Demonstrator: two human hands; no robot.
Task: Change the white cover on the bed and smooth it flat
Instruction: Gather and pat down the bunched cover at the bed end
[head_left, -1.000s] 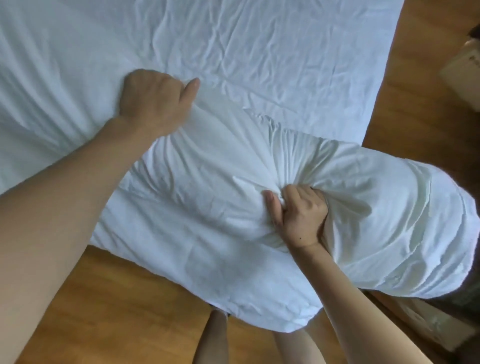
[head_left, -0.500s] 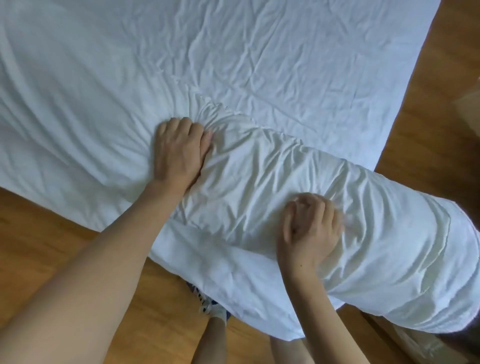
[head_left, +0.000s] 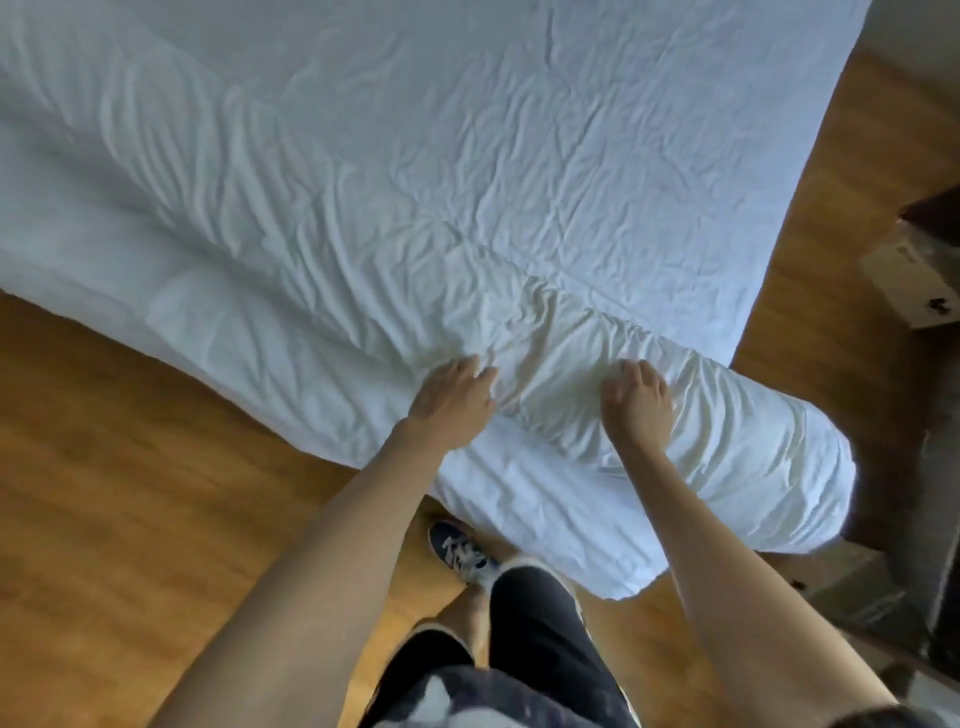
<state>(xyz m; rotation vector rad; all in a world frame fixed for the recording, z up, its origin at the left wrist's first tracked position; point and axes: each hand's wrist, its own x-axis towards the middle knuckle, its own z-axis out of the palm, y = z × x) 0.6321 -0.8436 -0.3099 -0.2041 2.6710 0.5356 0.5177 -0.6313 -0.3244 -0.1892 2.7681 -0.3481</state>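
Note:
The white cover (head_left: 467, 156) lies wrinkled across the bed, which fills the upper part of the head view. Its near right corner is a thick padded bulge (head_left: 737, 467) that hangs over the bed edge. My left hand (head_left: 454, 397) rests on the cover at the left end of this bulge, fingers stretched out. On top of the bulge, my right hand (head_left: 639, 405) presses down with its fingers bent onto the cloth. Neither hand has cloth bunched in it.
A wooden floor (head_left: 130, 493) runs along the near and right sides of the bed. A cardboard box (head_left: 914, 280) and dark furniture (head_left: 935, 519) stand to the right. My legs and a dark shoe (head_left: 460, 551) are just below the bed edge.
A second ago my right hand gripped bunched cloth; now it lies on the bulge. Both hands slid toward the near edge as my head pulled back and more bed came into view.

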